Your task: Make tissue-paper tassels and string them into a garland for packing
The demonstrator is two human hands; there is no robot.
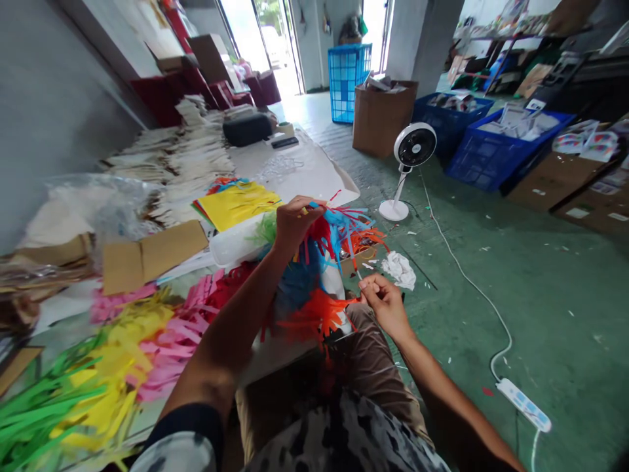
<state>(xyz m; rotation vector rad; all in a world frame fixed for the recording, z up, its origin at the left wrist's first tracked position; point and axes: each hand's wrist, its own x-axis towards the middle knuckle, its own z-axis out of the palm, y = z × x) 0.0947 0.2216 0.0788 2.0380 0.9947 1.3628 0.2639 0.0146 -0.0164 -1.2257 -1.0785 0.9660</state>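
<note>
Over the brown-trousered lap (373, 367), the left hand (293, 223) is closed around a bunch of red, blue and orange cut-paper fringe (339, 236), while at its 4 o'clock the right hand (386, 303) pinches one orange strip (329, 313), which a hard tug could probably tear.

Clad in a shirt (344, 432) blotched grey, black and off-white, camouflage-like. Left of the shirt, a short sleeve (189, 426) ending in a dark, near-black cuff band, with pale mottled cloth below it. Above the shirt, brownish-tan trousers (373, 367), creased over the lap, with a slight sheen. Bare forearms up from the shirt to the left grip (293, 224) and right grip (386, 305), bare too.
</note>
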